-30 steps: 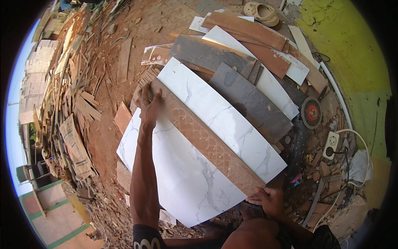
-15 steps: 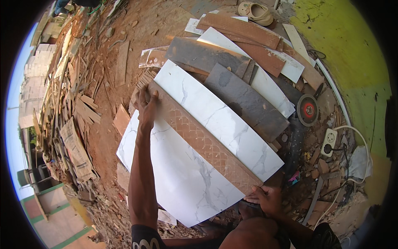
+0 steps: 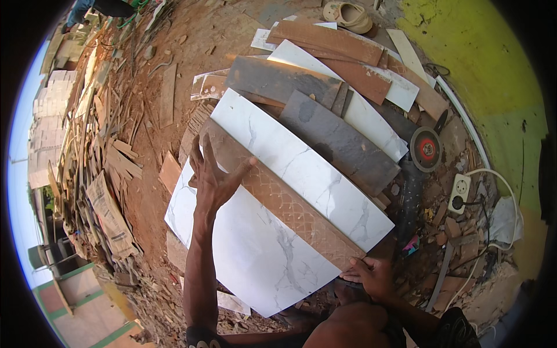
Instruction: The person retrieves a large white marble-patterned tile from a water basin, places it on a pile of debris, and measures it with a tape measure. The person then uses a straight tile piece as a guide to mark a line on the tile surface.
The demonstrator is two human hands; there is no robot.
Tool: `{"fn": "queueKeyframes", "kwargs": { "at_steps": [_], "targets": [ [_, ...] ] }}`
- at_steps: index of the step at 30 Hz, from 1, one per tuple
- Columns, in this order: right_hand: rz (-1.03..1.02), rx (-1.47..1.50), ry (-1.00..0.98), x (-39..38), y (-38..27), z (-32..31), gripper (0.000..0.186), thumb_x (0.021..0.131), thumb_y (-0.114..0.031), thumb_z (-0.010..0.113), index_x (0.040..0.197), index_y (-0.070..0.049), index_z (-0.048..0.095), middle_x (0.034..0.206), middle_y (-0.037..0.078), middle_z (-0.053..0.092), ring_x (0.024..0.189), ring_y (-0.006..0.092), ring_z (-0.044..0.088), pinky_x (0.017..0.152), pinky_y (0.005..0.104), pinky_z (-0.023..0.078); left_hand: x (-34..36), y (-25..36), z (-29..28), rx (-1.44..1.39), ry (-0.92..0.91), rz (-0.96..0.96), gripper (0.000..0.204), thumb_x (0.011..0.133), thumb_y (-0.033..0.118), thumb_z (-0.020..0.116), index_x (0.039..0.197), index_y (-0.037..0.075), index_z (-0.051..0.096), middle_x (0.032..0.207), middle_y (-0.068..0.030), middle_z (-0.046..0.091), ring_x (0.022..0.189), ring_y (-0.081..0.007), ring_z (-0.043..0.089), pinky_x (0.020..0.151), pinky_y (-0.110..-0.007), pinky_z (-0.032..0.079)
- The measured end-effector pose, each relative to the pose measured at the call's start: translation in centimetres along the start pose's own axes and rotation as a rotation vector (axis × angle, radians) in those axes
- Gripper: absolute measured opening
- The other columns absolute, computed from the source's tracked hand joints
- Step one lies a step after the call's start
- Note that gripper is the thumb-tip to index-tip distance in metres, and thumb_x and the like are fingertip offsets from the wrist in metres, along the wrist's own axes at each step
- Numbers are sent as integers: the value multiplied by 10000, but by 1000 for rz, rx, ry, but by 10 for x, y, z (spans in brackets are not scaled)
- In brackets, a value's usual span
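A long brown tile strip, its ridged back facing up, lies slantwise across a large white grey-veined tile. Beside its far edge is a narrower white veined tile. My left hand is over the strip's far-left part, fingers and thumb spread wide; whether the fingertips press on it I cannot tell. At the near-right end my right hand grips the strip's corner, thumb on top and fingers curled at the edge.
Dark grey tile pieces and brown offcuts lie beyond. An angle grinder's disc stands at the right, near a white socket block with cables. Scrap wood is heaped left; a clog sits at the back.
My left hand has drawn back from the strip's far-left end toward me and spread its fingers and thumb. My right hand stays at the near end. The view has shifted slightly.
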State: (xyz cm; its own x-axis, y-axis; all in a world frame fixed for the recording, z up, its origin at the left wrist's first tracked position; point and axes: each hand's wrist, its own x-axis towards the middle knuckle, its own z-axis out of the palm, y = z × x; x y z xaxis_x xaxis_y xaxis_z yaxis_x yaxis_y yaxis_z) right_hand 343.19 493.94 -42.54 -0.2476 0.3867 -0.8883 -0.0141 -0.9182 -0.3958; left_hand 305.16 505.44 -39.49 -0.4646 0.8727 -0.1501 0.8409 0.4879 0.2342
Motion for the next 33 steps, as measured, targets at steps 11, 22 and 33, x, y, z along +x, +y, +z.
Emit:
{"fn": "queueKeyframes", "kwargs": {
  "at_steps": [11, 22, 33],
  "targets": [
    [-14, -1, -17, -8, -6, 7, 302, 971, -146, 606, 968, 155, 633, 887, 215, 697, 829, 254, 727, 780, 327, 618, -78, 42, 28, 61, -238, 294, 1600, 427, 842, 789, 1452, -210, 155, 1478, -482, 150, 1443, -598, -6, 1180, -636, -74],
    [34, -54, -48, -1, -4, 1, 347, 1003, -162, 606, 1065, 179, 605, 933, 245, 701, 884, 260, 731, 797, 317, 629, -84, 50, 30, 78, -284, 146, 1668, 387, 710, 894, 1510, -132, -5, 1545, -435, -12, 1457, -571, -45, 1164, -668, 152],
    [10, -71, -18, -5, -10, 7, 337, 996, -144, 615, 1056, 188, 611, 945, 246, 696, 887, 274, 731, 780, 316, 634, -85, 52, 28, 51, -277, 125, 1655, 379, 690, 900, 1538, -70, -4, 1576, -379, -10, 1478, -527, -22, 1166, -635, 213]
  ]
}}
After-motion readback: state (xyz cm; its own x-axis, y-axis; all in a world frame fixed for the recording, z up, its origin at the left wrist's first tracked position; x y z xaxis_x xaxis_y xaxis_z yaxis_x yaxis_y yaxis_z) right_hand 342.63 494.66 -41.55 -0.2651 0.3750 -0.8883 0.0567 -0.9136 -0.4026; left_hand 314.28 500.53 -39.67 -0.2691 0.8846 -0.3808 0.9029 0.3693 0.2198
